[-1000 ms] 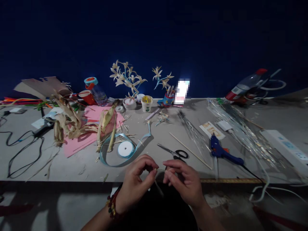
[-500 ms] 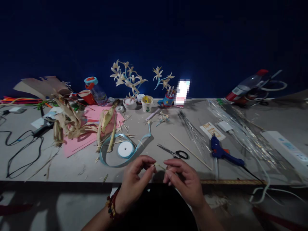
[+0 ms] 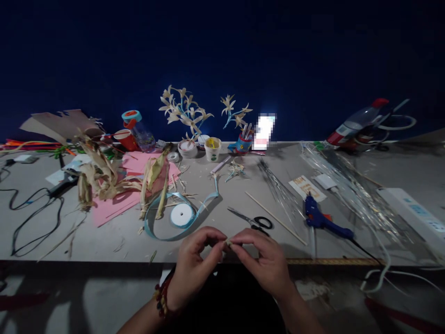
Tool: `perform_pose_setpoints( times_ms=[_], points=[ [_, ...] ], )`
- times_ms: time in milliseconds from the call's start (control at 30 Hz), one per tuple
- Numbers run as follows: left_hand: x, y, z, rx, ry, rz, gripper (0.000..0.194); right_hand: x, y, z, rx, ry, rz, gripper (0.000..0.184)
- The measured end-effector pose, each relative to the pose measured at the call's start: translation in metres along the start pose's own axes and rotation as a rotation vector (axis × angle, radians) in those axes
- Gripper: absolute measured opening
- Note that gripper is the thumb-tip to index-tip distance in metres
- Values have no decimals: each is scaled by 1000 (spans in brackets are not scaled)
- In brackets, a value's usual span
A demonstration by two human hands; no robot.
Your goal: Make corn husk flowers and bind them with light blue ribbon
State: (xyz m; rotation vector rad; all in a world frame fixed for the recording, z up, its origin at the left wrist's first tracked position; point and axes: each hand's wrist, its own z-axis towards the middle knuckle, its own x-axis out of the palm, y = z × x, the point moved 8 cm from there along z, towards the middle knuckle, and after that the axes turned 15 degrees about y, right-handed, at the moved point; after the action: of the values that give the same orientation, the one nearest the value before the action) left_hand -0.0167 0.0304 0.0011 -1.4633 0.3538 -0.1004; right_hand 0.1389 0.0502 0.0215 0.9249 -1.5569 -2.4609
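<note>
Between my fingertips is a small pale strip (image 3: 228, 242), mostly hidden, that looks like dried corn husk. My left hand (image 3: 200, 257) pinches it from one side, thumb against forefinger, with a beaded bracelet at the wrist. From the other side my right hand (image 3: 262, 260) pinches it too, and the two hands' fingertips nearly meet. They are just above the table's front edge. Black-handled scissors (image 3: 255, 221) lie just beyond my right hand. Past my left hand sits a spool of light blue ribbon (image 3: 181, 215), part of it unwound in a loop.
Dried corn husks (image 3: 107, 174) lie over pink paper (image 3: 114, 208) on the left. Pale flower branches (image 3: 186, 109) stand at the back beside a white tub (image 3: 212, 150). To the right are wires (image 3: 278, 185), a thin stick (image 3: 274, 217), a blue glue gun (image 3: 323, 222) and a power strip (image 3: 413, 213).
My right hand has moved left to my left hand, and its fingers have closed at the strip. The strip's free end no longer shows between them.
</note>
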Motion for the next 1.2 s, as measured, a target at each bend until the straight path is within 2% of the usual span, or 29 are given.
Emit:
perform_pose_setpoints(
  times_ms=[300,600,900,1100,1200],
  points=[
    [-2,-6,0,15,-38,153,8,0,-7,-3,55,-40,54,7],
    [0,-12,0,22,-27,151,10,1,-3,-3,48,-61,70,6],
    [1,-5,-1,-19,19,-32,13,2,-5,-3,48,3,180,8],
    [4,0,-2,-52,36,-136,12,7,1,1,-13,41,287,14],
    [7,5,-1,-82,54,-222,14,10,-4,-1,26,28,332,13]
  ],
)
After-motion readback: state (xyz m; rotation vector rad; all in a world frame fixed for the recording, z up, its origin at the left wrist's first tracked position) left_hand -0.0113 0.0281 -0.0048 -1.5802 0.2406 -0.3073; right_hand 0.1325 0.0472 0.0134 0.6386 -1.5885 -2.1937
